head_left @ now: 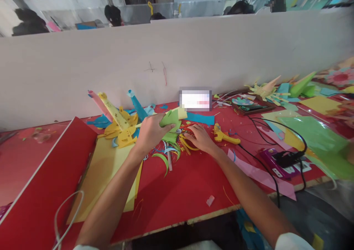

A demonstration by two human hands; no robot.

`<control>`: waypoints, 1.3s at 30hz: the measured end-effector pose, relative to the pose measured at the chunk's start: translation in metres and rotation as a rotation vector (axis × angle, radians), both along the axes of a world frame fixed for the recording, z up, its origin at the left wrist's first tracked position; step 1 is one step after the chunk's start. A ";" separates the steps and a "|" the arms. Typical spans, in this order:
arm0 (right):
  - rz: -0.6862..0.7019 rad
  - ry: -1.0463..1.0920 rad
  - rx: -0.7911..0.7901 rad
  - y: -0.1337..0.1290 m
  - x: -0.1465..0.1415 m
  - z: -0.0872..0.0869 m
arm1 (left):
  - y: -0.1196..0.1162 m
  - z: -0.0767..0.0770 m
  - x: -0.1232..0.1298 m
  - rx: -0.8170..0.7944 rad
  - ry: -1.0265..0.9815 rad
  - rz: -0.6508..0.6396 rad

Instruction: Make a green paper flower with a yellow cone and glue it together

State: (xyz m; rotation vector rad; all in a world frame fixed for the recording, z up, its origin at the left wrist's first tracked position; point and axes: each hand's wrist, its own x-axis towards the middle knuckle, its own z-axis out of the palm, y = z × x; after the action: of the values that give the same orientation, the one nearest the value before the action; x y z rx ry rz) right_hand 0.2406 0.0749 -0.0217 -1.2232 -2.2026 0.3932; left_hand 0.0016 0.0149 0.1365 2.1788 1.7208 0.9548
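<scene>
Light green paper piece: a cut, folded-looking sheet held above the middle of the desk, over the scraps.
Left hand: thumb and fingers pinched together on the near left edge of the light green paper piece.
Right hand: fingers partly curled, palm down, just right of the light green paper piece, over thin yellow paper strips; whether it grips anything cannot be told.
Offcuts: a curved green paper sliver and other coloured trimmings lie on the red surface below the hands.
Behind the hands: a flat blue paper strip.
Glue gun: a yellow glue gun lies near the right hand, its black cord running rightward.
Right side: a long pink paper strip, and a purple box with a black plug on it.
Left side: stacked pale yellow paper sheets; beyond them, a yellow star-patterned paper cone between pink and blue paper cones.
Far edge: a pale grey partition, people's heads showing above it.
</scene>
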 end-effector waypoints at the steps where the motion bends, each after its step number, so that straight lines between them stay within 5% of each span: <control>1: -0.025 0.049 0.010 0.000 0.000 0.003 | 0.000 0.000 0.000 -0.002 0.016 -0.004; 5: -0.100 0.381 0.041 -0.003 0.002 0.021 | 0.000 -0.002 0.002 0.009 0.141 0.003; 10: 0.140 0.755 -0.328 -0.014 -0.004 0.036 | -0.003 -0.006 0.012 -0.090 0.385 -0.062; 14: 0.268 0.757 -0.419 -0.023 -0.012 0.038 | -0.004 -0.014 0.021 -0.145 0.464 -0.125; 20: 0.200 0.806 -0.362 -0.022 -0.015 0.036 | -0.001 -0.020 0.023 -0.199 0.413 -0.119; 32: 0.105 0.883 -0.436 -0.007 -0.017 0.017 | 0.013 -0.013 -0.010 0.098 -0.062 -0.191; 39: 0.358 0.843 -0.546 -0.008 -0.021 0.016 | 0.011 -0.014 -0.005 0.046 0.010 -0.291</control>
State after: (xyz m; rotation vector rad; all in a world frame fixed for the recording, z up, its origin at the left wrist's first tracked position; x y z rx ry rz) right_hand 0.2198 0.0664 -0.0061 -0.6729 -1.5768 1.4320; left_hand -0.0036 0.0257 0.1229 2.3804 1.3457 0.9152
